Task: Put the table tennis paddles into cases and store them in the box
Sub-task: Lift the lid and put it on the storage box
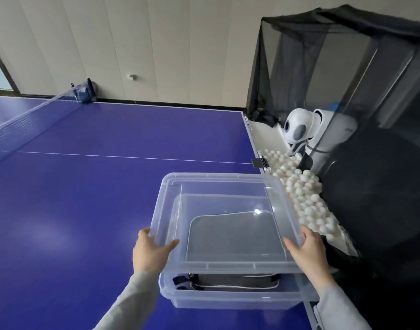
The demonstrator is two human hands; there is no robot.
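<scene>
Clear plastic lid (224,186): held tilted above the box, near edge low, far edge raised. Left hand (150,251) grips its near-left edge, thumb on top, fingers curled under. Right hand (307,251) grips its near-right edge the same way.

Clear plastic box (228,300): stands on the near right part of the blue table-tennis table (85,186), close to its right edge.

Grey paddle case (235,236): lies flat inside the box, seen through the lid; white piping round its outline.

Net (25,120): far left, across the table.

White ball machine (309,132): right of the table, under black netting (323,55).

White balls (301,189): heaped in the tray beside the table's right edge.
</scene>
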